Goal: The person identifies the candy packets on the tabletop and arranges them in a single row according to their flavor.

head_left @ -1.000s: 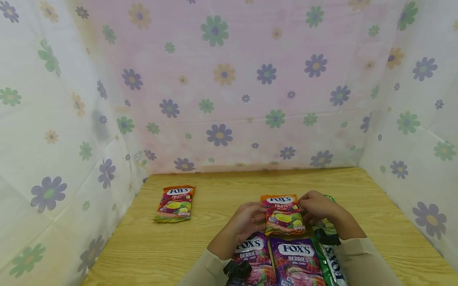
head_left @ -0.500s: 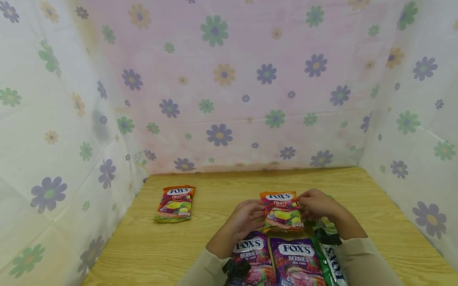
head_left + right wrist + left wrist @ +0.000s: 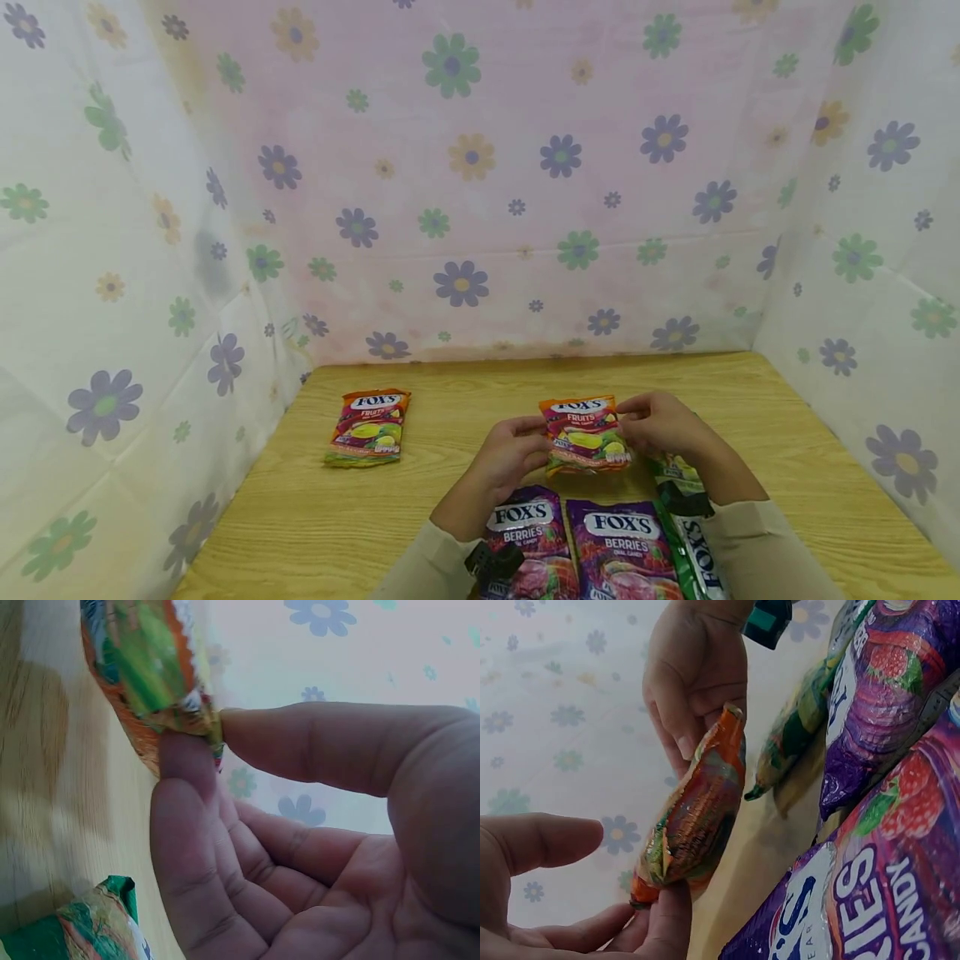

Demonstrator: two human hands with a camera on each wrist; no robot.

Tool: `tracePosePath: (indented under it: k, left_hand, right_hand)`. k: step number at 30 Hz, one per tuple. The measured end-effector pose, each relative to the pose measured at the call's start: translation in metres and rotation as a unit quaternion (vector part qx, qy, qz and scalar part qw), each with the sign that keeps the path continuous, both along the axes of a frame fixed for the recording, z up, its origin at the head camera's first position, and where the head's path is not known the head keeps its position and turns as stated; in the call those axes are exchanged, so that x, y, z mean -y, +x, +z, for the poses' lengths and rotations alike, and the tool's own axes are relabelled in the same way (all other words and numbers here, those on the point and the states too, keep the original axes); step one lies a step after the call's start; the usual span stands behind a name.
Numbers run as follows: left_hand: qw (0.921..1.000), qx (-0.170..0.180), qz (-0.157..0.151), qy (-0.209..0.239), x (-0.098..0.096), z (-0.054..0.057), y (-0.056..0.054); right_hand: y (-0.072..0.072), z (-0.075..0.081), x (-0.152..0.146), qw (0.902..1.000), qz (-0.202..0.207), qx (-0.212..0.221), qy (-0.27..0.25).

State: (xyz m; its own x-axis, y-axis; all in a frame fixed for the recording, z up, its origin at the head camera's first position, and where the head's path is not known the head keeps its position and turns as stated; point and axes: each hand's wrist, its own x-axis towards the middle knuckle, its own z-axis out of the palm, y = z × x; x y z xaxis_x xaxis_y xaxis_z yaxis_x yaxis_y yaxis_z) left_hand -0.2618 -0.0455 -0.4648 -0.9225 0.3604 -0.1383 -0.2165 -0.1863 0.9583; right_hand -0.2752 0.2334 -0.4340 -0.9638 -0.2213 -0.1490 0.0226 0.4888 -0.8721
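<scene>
An orange-topped bag of Fox's Fruits candy [image 3: 585, 433] is held between the two hands, tilted up and above the table. Thumb and forefinger of the right hand [image 3: 663, 429] pinch its right edge, plainly seen in the right wrist view. At the opposite edge, the left hand [image 3: 510, 458] touches the bag with its fingers, while its thumb [image 3: 547, 840] stands away from the wrapper in the left wrist view. Below the hands lie two purple bags of Fox's Berries candy [image 3: 525, 542], side by side. A green candy bag [image 3: 701, 558] is partly hidden by the right wrist.
Another Fox's Fruits candy bag [image 3: 367, 429] lies by itself at the left of the wooden table [image 3: 450, 392]. Flower-printed cloth [image 3: 510, 167] encloses the table at the back and on both sides.
Both hands have shifted the Fruits candy bag slightly up and to the left, away from the Berries bags. The other bags have stayed in place.
</scene>
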Motion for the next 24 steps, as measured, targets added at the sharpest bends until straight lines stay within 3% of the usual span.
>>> tracePosePath:
  k: [17,24]
  left_hand:
    - [0.9974,0.007,0.069,0.016,0.003,-0.006,-0.007]
    - [0.9953,0.005,0.096,0.008,0.008,-0.006,-0.011]
  right_hand:
    - [0.005,0.006,0.011,0.9984,0.007,-0.020,-0.053]
    - [-0.001,0.003,0.022,0.9981,-0.015,-0.037,-0.046]
